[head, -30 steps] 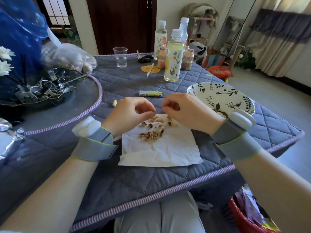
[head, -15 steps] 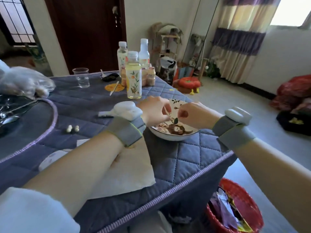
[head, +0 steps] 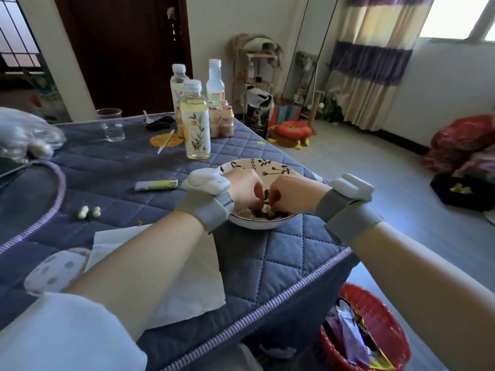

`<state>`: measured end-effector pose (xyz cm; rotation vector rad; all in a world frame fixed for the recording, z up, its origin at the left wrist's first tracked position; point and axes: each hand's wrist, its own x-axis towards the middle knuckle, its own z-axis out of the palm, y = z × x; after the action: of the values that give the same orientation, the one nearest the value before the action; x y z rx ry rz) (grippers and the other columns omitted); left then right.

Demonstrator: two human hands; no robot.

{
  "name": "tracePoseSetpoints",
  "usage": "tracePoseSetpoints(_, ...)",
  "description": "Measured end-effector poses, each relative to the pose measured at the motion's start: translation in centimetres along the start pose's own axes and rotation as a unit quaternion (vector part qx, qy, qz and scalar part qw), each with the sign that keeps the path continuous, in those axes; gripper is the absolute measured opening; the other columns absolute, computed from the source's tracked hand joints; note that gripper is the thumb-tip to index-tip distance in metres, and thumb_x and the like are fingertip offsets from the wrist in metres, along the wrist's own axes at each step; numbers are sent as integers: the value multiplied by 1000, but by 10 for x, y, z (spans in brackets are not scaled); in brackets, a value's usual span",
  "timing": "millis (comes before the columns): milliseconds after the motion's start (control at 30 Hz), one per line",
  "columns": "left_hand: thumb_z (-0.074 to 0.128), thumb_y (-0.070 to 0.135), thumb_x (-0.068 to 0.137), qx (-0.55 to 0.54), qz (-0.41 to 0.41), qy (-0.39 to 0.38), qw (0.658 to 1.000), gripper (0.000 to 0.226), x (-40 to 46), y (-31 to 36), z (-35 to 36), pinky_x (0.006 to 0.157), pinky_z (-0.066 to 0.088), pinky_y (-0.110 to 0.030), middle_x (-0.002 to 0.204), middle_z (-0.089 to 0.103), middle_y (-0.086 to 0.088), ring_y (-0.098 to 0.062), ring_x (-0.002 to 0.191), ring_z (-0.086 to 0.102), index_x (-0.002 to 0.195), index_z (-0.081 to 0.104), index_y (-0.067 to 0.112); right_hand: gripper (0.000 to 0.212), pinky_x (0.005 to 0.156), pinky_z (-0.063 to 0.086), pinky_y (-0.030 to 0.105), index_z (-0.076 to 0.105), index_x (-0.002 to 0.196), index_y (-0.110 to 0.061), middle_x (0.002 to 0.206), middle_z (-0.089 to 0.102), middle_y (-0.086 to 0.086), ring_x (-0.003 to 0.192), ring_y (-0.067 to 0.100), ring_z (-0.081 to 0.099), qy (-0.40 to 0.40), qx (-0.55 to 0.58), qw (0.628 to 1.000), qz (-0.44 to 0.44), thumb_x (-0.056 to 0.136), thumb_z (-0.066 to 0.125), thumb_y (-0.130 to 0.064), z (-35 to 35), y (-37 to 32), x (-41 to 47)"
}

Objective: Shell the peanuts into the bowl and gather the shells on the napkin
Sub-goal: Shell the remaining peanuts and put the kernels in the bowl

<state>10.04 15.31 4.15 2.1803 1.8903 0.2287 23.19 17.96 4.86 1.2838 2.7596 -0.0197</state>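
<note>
The white bowl (head: 263,165) with a leaf pattern stands near the table's right edge, with kernels and dark skins in its bottom. My left hand (head: 245,187) and my right hand (head: 292,191) meet just above the bowl's inside, fingers curled, fingertips together. They pinch a small peanut piece that is mostly hidden between them. The white napkin (head: 187,287) lies nearer me on the quilted cloth, and my left forearm covers the part with the shells. Two whole peanuts (head: 89,212) lie on the cloth to the left.
Three drink bottles (head: 195,121) and a clear plastic cup (head: 111,124) stand at the back. A green packet (head: 156,185) lies left of the bowl. A plastic bag (head: 24,132) sits far left. The table edge (head: 267,314) runs close by, with a red basket (head: 375,333) below.
Both hands went from above the napkin rightward to the bowl, then dipped lower into it. The view swung right with them.
</note>
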Motion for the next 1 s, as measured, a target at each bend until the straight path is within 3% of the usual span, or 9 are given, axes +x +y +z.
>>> tracePoseSetpoints(100, 63, 27, 78, -3, 1, 8, 1000, 15, -4, -4, -3, 78, 54, -34, 91, 73, -1, -21, 80, 67, 87, 73, 21, 24, 76, 42, 28, 68, 99, -9, 102, 67, 9, 91, 25, 55, 17, 37, 999, 10, 87, 49, -16, -5, -1, -4)
tracePoseSetpoints(233, 60, 24, 82, 3, 12, 76, 997, 16, -21, -10, -18, 88, 49, -34, 105, 67, 0, -20, 100, 59, 92, 71, 20, 23, 83, 43, 30, 67, 100, -11, 106, 66, 6, 99, 24, 56, 62, 65, 996, 6, 86, 49, -16, -12, -11, -5)
tracePoseSetpoints(367, 56, 22, 85, -10, -2, 137, 990, 19, -55, -32, -37, 88, 42, -29, 107, 62, -7, -22, 103, 55, 96, 70, 17, 19, 86, 47, 37, 65, 97, -13, 104, 65, 6, 98, 26, 56, 108, 101, 989, -26, 86, 50, -15, -21, -40, -1)
tracePoseSetpoints(567, 55, 26, 87, 0, -71, 162, 984, 19, -118, -86, -52, 90, 43, -33, 108, 60, -8, -23, 103, 55, 97, 69, 18, 22, 84, 43, 34, 64, 103, -13, 111, 63, 13, 103, 31, 56, 153, 128, 975, -101, 88, 48, -16, -35, -102, 10)
tracePoseSetpoints(667, 56, 26, 86, 0, -116, 172, 978, 18, -149, -115, -51, 90, 41, -31, 106, 61, -7, -23, 103, 55, 95, 69, 19, 24, 84, 40, 35, 63, 106, -8, 113, 61, 14, 106, 32, 54, 139, 100, 976, -137, 91, 45, -15, -31, -133, 22)
tracePoseSetpoints(767, 56, 22, 84, -18, -168, 178, 970, 16, -175, -144, -42, 90, 40, -31, 104, 62, -9, -26, 103, 56, 92, 70, 18, 22, 81, 46, 41, 65, 96, -4, 102, 65, 18, 95, 36, 57, 134, 131, 970, -155, 88, 47, -12, -22, -157, 35)
tracePoseSetpoints(933, 59, 19, 86, -32, -242, 197, 950, 30, -207, -176, -12, 96, 30, -27, 124, 60, -14, -30, 118, 51, 115, 62, 12, 21, 81, 48, 45, 66, 92, -3, 100, 66, 20, 94, 38, 57, 98, 133, 970, -176, 86, 47, -10, 0, -194, 63)
tracePoseSetpoints(1000, 58, 16, 86, -48, -251, 214, 943, 27, -214, -184, -2, 95, 30, -28, 120, 61, -16, -31, 118, 51, 111, 64, 7, 22, 83, 46, 40, 65, 97, -7, 105, 65, 19, 100, 39, 55, 89, 141, 970, -175, 86, 46, -10, 6, -209, 73)
